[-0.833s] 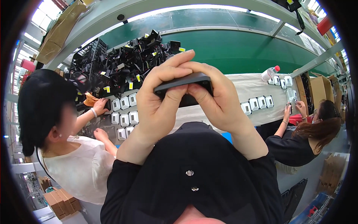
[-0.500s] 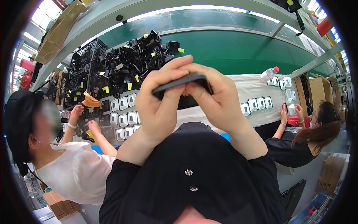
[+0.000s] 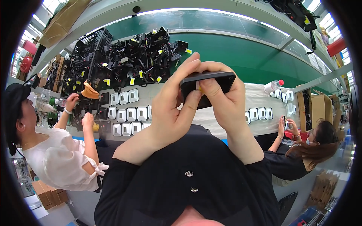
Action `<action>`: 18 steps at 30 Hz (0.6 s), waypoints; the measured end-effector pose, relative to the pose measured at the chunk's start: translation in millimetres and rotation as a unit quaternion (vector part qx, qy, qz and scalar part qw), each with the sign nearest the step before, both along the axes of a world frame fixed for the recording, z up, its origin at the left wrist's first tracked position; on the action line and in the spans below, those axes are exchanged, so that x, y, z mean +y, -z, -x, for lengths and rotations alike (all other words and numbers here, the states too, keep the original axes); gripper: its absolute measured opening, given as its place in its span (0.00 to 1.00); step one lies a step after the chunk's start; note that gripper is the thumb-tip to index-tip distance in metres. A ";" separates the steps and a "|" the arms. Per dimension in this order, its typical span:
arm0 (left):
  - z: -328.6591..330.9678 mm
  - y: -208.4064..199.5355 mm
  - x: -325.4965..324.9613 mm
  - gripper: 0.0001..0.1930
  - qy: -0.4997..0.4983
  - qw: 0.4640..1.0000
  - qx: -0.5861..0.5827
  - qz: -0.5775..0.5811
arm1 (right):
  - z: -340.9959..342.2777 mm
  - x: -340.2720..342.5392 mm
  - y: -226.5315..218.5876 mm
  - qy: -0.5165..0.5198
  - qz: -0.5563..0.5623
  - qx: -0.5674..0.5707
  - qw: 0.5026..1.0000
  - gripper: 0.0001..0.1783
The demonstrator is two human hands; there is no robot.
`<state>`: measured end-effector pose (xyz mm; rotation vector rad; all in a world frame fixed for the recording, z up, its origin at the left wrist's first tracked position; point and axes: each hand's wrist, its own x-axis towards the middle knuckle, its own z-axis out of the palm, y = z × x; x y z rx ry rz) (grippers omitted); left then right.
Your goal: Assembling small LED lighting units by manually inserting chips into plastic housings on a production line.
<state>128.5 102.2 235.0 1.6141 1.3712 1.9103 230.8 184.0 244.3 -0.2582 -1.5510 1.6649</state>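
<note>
Flat black part (image 3: 223, 78) — raised, spanning left hand (image 3: 169, 101) to right hand (image 3: 228, 101). Both hands grip it: thumbs (image 3: 212, 88) at its near face, fingers curled behind. Beyond the part, leftward: heap of cabled black units (image 3: 135, 60). Left of it, lower — rows of silver-and-black square units (image 3: 131, 113). Right of it: clear bottle (image 3: 270, 88).

Blk top (image 3: 158, 184), short slvs (image 3: 122, 173), 2 silvery dots (image 3: 189, 173)
</note>
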 end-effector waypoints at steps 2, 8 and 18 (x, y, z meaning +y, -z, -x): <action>0.4 1.4 0.0 0.20 -0.022 0.999 0.021 -0.029 | 1.4 -2.7 -1.6 0.018 -0.040 -0.013 0.999 0.09; 2.8 6.2 3.3 0.20 0.003 0.997 0.031 -0.076 | 1.5 -4.0 2.8 0.082 -0.116 -0.012 0.990 0.09; 18.9 20.6 10.1 0.18 0.025 0.996 -0.089 0.012 | 2.9 6.9 8.0 0.002 -0.101 -0.092 0.991 0.25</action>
